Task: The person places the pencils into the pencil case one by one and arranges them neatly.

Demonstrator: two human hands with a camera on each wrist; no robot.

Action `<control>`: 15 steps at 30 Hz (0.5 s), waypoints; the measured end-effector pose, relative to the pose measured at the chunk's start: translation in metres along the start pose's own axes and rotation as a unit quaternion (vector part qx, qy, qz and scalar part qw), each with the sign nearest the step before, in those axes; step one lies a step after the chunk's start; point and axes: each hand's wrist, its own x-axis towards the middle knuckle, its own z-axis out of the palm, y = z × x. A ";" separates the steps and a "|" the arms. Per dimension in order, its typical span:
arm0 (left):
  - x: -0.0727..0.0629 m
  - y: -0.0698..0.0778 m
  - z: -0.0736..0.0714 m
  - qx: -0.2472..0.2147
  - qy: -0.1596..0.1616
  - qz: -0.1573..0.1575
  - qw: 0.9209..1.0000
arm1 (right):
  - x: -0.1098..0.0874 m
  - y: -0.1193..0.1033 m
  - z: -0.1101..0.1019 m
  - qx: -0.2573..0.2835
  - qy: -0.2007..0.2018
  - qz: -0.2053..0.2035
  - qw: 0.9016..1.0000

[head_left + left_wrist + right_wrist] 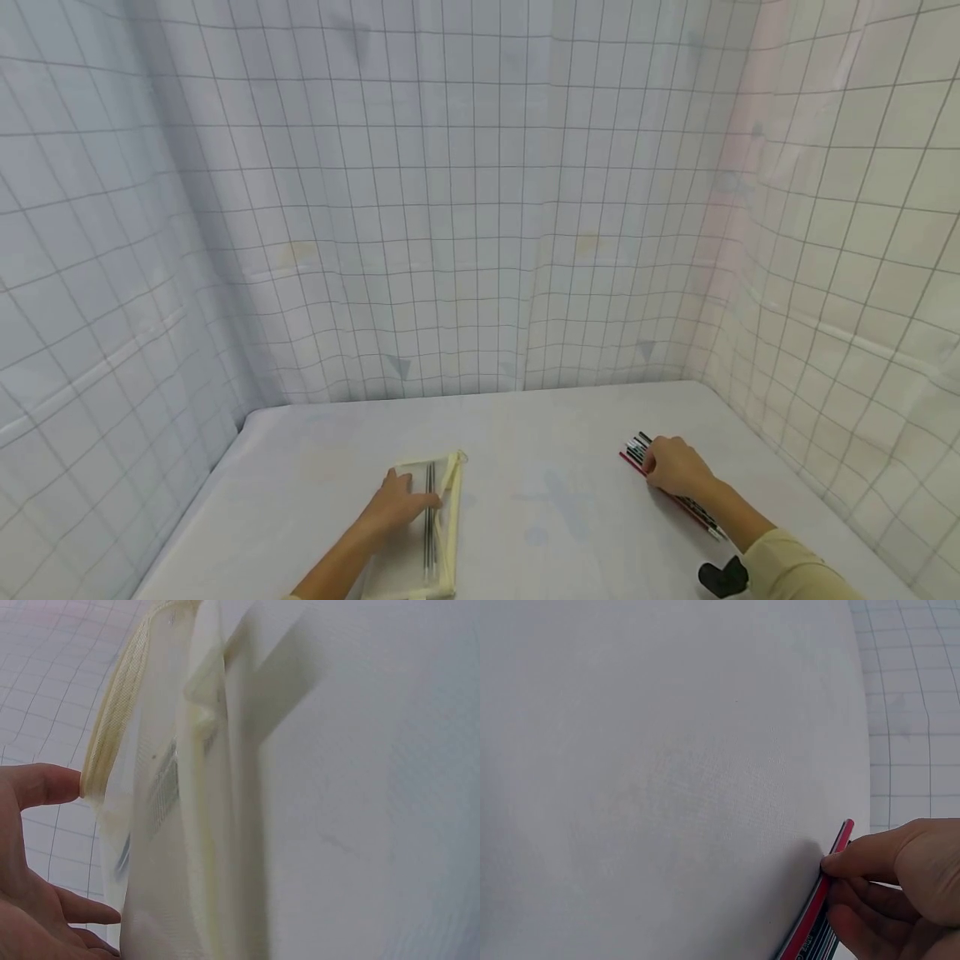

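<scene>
A translucent mesh pouch (397, 558) with a pale yellow zipper edge (450, 533) lies at the front, left of centre. Several slim dark sticks with pale ends (430, 542) show lengthwise in it. My left hand (397, 502) rests on the pouch with fingers spread. Its thumb touches the zipper band (112, 720) in the left wrist view, where the pouch looks parted along that edge. At the right, my right hand (678, 467) grips a bunch of pencils (637, 447), dark ones plus a red pencil (840, 844). The thumb presses the red one; the curled fingertips are partly hidden.
A small black object (723, 577) of unclear kind sits by the right sleeve (787, 567). White cloth covers the table (540, 467). Gridded white curtains (480, 208) stand behind it and along both sides.
</scene>
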 end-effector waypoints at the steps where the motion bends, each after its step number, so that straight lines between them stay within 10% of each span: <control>1: 0.000 -0.001 0.000 0.003 0.001 0.001 1.000 | 0.000 0.000 0.000 0.002 -0.002 0.003 1.000; 15: -0.002 -0.002 0.002 -0.005 0.006 -0.003 1.000 | 0.002 0.000 0.006 0.030 0.004 0.010 1.000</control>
